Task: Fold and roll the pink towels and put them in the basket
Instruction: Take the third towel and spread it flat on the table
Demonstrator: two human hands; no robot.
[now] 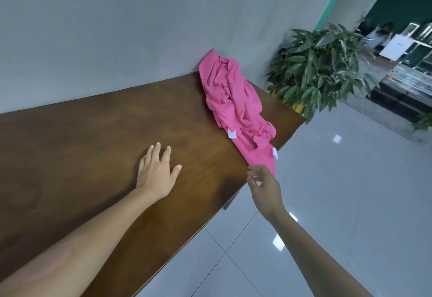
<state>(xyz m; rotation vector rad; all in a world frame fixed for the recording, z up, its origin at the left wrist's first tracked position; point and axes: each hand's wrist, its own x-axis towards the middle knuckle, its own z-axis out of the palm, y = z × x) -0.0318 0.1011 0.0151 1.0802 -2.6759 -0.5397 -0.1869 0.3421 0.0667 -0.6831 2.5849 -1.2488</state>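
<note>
At worktop [93, 137] edge: pink towels [236, 100] heaped, corner overhanging; right hand [264, 184] fingers loose, gripping nothing; left hand [156, 170] flat, empty; careless tug could drag heap onto floor [350, 203]

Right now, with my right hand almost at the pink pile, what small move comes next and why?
Probably pinch the near corner of the pink towels with the right hand and drag one free. The pile lies crumpled by the wall, its near end at the table edge beside those open fingers; the left hand rests flat.

Grey wall [140, 28], brown wooden table [93, 133], glossy pale tiled floor [339, 203].
Leafy potted plant [320, 67] past the table's far corner; teal trim and dark green room beyond; ceiling lights mirrored in tiles.
</note>
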